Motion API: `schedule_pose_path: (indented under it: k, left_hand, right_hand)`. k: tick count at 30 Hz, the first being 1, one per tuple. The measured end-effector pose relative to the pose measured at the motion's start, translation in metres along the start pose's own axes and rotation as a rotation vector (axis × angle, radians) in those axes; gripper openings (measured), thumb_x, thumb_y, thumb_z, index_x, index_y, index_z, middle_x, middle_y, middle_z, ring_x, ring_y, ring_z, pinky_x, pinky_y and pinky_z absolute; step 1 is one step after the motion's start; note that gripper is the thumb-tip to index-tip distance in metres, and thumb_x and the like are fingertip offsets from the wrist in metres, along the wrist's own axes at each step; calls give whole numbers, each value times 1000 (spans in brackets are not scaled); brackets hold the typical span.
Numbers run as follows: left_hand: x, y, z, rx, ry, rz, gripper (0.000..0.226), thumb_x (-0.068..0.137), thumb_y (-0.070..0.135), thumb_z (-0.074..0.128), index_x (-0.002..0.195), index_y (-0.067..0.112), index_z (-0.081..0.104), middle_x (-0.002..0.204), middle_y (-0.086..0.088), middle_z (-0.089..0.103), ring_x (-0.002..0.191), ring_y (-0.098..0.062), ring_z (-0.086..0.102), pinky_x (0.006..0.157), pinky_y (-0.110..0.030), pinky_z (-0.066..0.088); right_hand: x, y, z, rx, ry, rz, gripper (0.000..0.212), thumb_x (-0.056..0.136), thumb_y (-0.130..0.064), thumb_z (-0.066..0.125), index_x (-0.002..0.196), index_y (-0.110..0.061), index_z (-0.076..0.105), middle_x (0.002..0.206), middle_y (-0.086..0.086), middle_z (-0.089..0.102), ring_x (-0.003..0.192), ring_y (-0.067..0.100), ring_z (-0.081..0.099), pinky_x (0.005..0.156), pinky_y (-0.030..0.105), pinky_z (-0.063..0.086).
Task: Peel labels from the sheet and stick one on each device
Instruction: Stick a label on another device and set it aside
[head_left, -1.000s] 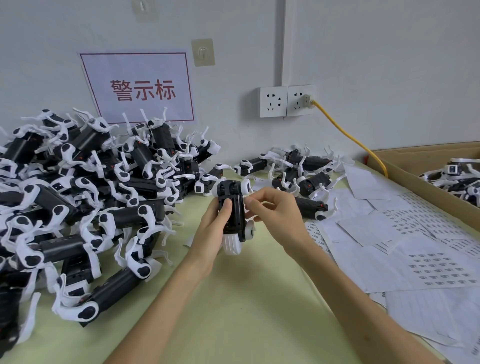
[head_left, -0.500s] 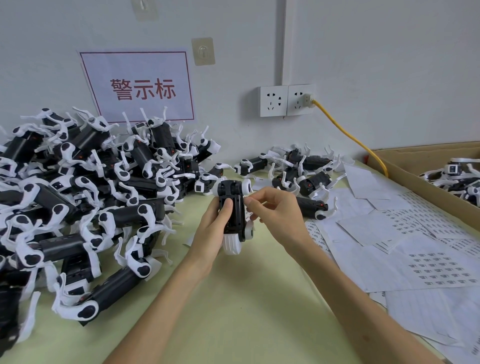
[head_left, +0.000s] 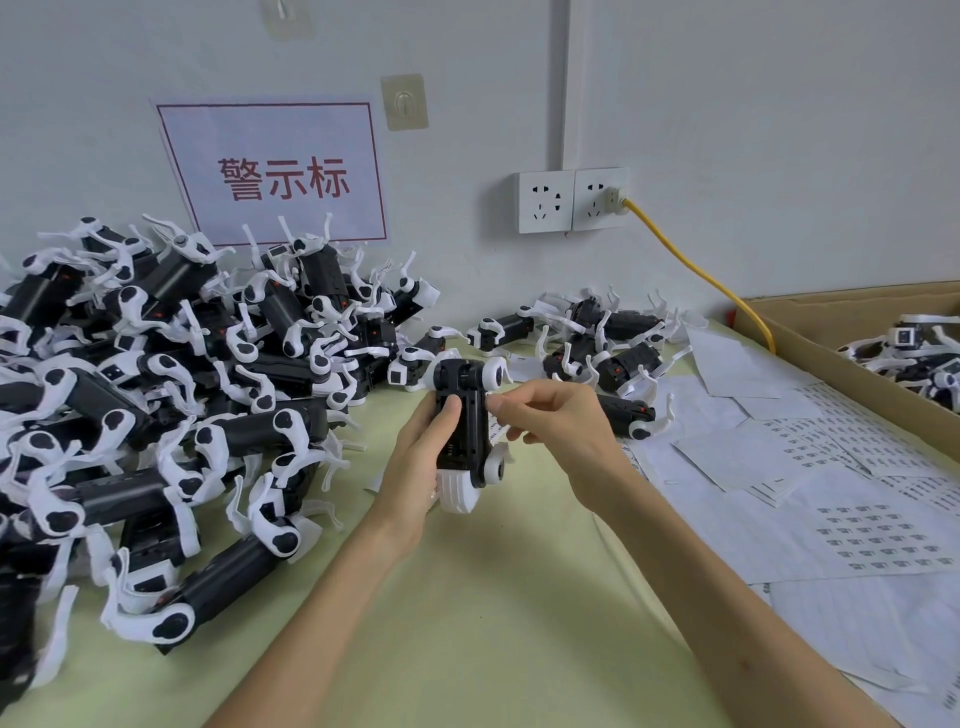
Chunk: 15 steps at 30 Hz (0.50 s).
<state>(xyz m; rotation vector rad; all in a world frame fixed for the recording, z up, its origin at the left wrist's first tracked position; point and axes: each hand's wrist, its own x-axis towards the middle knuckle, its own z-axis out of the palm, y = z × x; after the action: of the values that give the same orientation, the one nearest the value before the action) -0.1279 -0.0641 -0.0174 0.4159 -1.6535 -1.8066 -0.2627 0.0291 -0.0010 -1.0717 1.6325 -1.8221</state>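
- The left hand (head_left: 415, 467) grips the device (head_left: 465, 415), fingers wrapped behind the black body and thumb laid on its front face
- The device is held upright above the table (head_left: 467, 639), between the two hands, with one white end cap up and the other down
- The right hand (head_left: 556, 431) has thumb and forefinger pinched together at the device's right edge; what sits between the tips is too small to make out, and I judge it to be a label
- Step in hand, as I judge it: seating one label on the device body
- To do it well, I would keep the left grip firm so the body cannot roll
- Land one edge of the label first, square to the body's long side
- Wipe the fingertip across it from that edge outward so no bubble or crease is trapped
- Keep the thumb clear of the target patch, and avoid touching the adhesive more than necessary
- Supply: the label sheets (head_left: 857, 530) lie on the table to the right, printed in rows of small dark marks too fine to read
- Unprocessed stock, I assume: the pile of devices (head_left: 156, 389) to the left; more lie in the cardboard box (head_left: 810, 332) at far right
- Legible writing: the wall sign (head_left: 275, 176) reads "警示标" in red characters inside a red border
- No brand name can be read on any device
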Motion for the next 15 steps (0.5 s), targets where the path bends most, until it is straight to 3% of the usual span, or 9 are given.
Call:
schedule_pose_path:
  k: [2,4,6,10,13,15]
  left_hand:
    - [0,0,0,-27,-15,-7,43,95,53,52,124,26,69,109,-8,68,102,-24,64,89,-40,49]
    - [0,1,1,-97,-31,-53,47,93,57,55,123,25,72,109,-5,70,101,-19,66,85,-34,54]
    - [-1,2,2,-201,-41,-124,45,90,58,60,116,26,77,108,-2,72,99,-16,68,78,-29,56]
    - [0,3,2,-345,-82,-161,41,94,50,51,106,25,81,106,-1,74,94,-17,69,79,-32,54]
    - [0,5,2,-394,-90,-175,39,95,47,50,99,25,82,97,0,75,85,-17,73,72,-32,59]
    - [0,5,2,-383,-94,-175,37,94,47,52,99,25,82,94,0,74,83,-17,72,70,-33,60]
  right_hand:
    - [1,0,-2,22,-15,48,35,80,-26,86,54,-21,62,65,-3,67,61,10,61,64,19,47]
    - [1,1,0,80,-43,77,35,82,-27,84,60,-16,58,68,1,65,62,12,60,68,24,46]
    - [0,1,3,150,-90,79,31,87,-23,79,65,-13,59,70,3,64,62,13,58,67,22,45]
    - [-3,3,11,240,-147,103,19,96,-21,68,80,-12,64,79,4,63,65,13,54,56,15,42]
    - [-4,4,12,289,-185,118,16,96,-23,69,91,-9,65,83,5,63,70,18,53,63,27,44]
    - [-4,4,12,263,-197,81,21,88,-27,74,82,-11,62,82,9,60,68,20,52,63,30,45]
